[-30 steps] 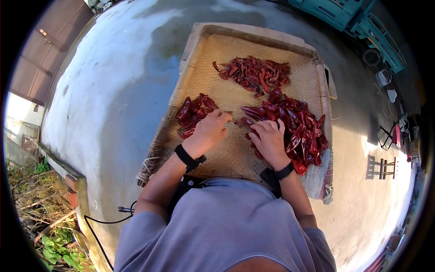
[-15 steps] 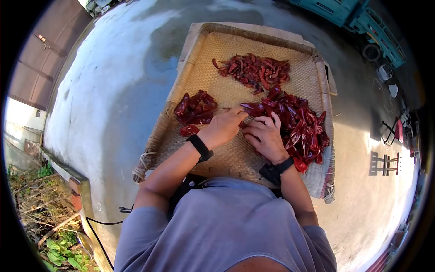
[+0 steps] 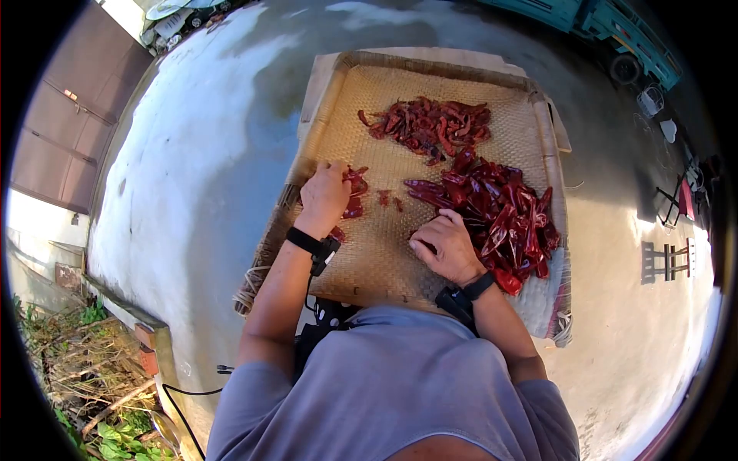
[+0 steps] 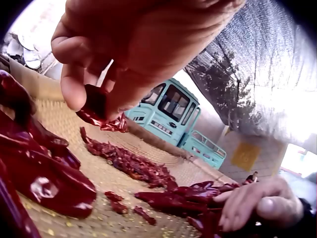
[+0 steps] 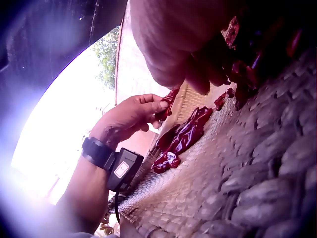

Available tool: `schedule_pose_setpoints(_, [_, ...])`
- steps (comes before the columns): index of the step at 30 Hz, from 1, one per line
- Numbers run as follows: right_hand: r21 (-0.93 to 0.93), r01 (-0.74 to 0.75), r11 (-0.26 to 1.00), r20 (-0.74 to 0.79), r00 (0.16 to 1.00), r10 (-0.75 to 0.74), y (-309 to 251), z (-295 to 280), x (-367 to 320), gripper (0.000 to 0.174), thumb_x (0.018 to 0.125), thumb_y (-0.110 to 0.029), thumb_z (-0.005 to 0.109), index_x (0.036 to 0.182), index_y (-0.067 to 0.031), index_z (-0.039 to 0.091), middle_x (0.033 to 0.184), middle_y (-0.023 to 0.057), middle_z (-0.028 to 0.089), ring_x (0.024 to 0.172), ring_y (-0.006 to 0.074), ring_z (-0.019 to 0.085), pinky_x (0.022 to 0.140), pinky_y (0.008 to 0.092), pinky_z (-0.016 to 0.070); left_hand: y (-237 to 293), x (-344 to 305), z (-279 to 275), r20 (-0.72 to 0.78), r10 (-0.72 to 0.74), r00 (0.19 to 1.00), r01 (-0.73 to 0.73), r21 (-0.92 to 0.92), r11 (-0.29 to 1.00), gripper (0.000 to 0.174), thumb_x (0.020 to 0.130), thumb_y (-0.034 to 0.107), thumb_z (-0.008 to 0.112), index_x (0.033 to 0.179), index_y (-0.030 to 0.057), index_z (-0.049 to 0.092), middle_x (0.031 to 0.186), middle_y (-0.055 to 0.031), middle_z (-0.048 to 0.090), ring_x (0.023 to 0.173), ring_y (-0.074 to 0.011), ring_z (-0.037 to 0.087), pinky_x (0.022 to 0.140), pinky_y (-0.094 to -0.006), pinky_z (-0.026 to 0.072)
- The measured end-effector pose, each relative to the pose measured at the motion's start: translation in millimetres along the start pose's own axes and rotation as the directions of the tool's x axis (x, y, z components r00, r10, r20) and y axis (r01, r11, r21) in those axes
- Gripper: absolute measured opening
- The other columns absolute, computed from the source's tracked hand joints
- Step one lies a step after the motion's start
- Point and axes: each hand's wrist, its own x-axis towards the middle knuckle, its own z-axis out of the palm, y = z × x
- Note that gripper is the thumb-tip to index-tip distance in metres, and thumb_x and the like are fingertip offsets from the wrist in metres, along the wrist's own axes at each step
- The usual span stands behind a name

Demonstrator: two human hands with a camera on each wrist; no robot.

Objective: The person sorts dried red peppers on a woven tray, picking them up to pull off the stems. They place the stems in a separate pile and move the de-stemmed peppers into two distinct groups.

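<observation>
Right wrist view: left fingers (image 5: pixel 149 97) pinch a pepper (image 5: pixel 170 101), long axis slanting up rightward.

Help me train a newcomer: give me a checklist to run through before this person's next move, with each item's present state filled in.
1. Held pepper gripped by the left hand: ok, pinched.
2. Held pepper raised off the left pile: ok.
3. Left pile apart from the far pile: ok, bare tray between them.
4. Middle of the tray free of scraps: not ok, a few lie there.
5. Right hand empty: cannot tell, its grip is hidden.
</observation>
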Motion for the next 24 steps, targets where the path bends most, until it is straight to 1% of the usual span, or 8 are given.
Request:
schedule_pose_setpoints(2, [0.007,0.013,1.000,-0.001,1.000,-0.013,1.1,0.9,0.5,0.010,0.084,-0.021,0.069,0.081,-0.0118,0.069,0.087,0.0034,0.068,0.091,0.0239,0.062,0.100,0.0401,0.0391,-4.8,8.9,8.0,-0.104,-0.031,0.994,0.035,0.034,0.999,0.032,0.085,0.015,0.068,0.115,0.0077,0.060,0.121,-0.0193,0.055,0.104,-0.0411,0.061,0.084,-0.0492,0.0512])
schedule_pose_setpoints(5, [0.011,0.040,0.999,0.017,0.999,-0.040,3.5,5.8,-1.0,0.011,0.084,-0.021,0.068,0.080,-0.0114,0.069,0.085,0.0038,0.067,0.090,0.0246,0.061,0.094,0.0385,0.0425,13.9,9.8,10.2,0.083,0.183,0.980,-0.175,-0.094,0.980,0.034,0.083,0.012,0.068,0.116,0.0059,0.061,0.119,-0.0177,0.057,0.102,-0.0434,0.061,0.083,-0.0501,0.0512])
schedule_pose_setpoints(8, [0.006,0.039,0.999,0.034,0.999,-0.040,2.6,5.9,0.1,0.011,0.083,-0.022,0.068,0.080,-0.0111,0.068,0.084,0.0041,0.066,0.089,0.0254,0.061,0.089,0.0379,0.0446,33.6,18.5,41.5,0.267,0.509,0.819,-0.516,-0.048,0.855,0.042,0.080,0.011,0.068,0.121,0.0054,0.061,0.119,-0.0159,0.058,0.112,-0.0385,0.056,0.095,-0.0459,0.0476])
schedule_pose_setpoints(11, [-0.013,0.042,0.999,0.023,0.999,-0.042,3.1,8.6,-1.2,0.011,0.083,-0.022,0.067,0.081,-0.0110,0.069,0.084,0.0044,0.066,0.089,0.0261,0.060,0.088,0.0383,0.0453,52.2,21.1,87.0,0.199,0.603,0.773,-0.572,-0.195,0.797,0.045,0.080,0.011,0.069,0.123,0.0069,0.059,0.119,-0.0143,0.058,0.117,-0.0358,0.052,0.100,-0.0451,0.0442])
schedule_pose_setpoints(14, [-0.018,0.037,0.999,0.020,0.999,-0.036,4.7,9.0,-1.7,0.012,0.082,-0.022,0.068,0.083,-0.0102,0.069,0.085,0.0057,0.066,0.089,0.0273,0.060,0.087,0.0388,0.0458,64.4,25.5,123.6,0.140,0.628,0.765,-0.612,-0.146,0.778,0.045,0.080,0.010,0.069,0.124,0.0068,0.057,0.125,-0.0143,0.056,0.117,-0.0364,0.051,0.100,-0.0458,0.0440])
schedule_pose_setpoints(17, [-0.017,0.019,1.000,0.038,0.999,-0.019,4.3,5.8,-2.1,0.012,0.082,-0.019,0.069,0.088,-0.0084,0.069,0.087,0.0078,0.066,0.089,0.0294,0.060,0.085,0.0389,0.0470,74.2,29.5,120.2,0.362,0.530,0.767,-0.561,-0.022,0.827,0.045,0.081,0.013,0.070,0.122,0.0080,0.056,0.135,-0.0166,0.051,0.120,-0.0384,0.050,0.099,-0.0459,0.0449])
schedule_pose_setpoints(19, [-0.011,-0.005,1.000,0.028,1.000,0.005,2.0,5.9,-1.6,0.010,0.082,-0.015,0.069,0.089,-0.0081,0.069,0.087,0.0081,0.066,0.090,0.0293,0.060,0.084,0.0387,0.0474,73.1,25.6,107.1,0.381,0.503,0.775,-0.525,-0.053,0.849,0.044,0.080,0.014,0.072,0.120,0.0078,0.055,0.132,-0.0183,0.055,0.118,-0.0394,0.053,0.096,-0.0466,0.0461])
schedule_pose_setpoints(24, [-0.017,-0.059,0.998,-0.363,0.931,0.049,-4.1,4.4,5.6,0.023,0.081,-0.009,0.069,0.104,-0.0078,0.065,0.104,0.0095,0.064,0.097,0.0305,0.060,0.085,0.0406,0.0488,55.3,14.9,76.7,0.391,0.439,0.809,-0.346,-0.287,0.893,0.048,0.080,0.013,0.071,0.122,0.0055,0.048,0.107,-0.0213,0.066,0.106,-0.0402,0.064,0.090,-0.0470,0.0487])
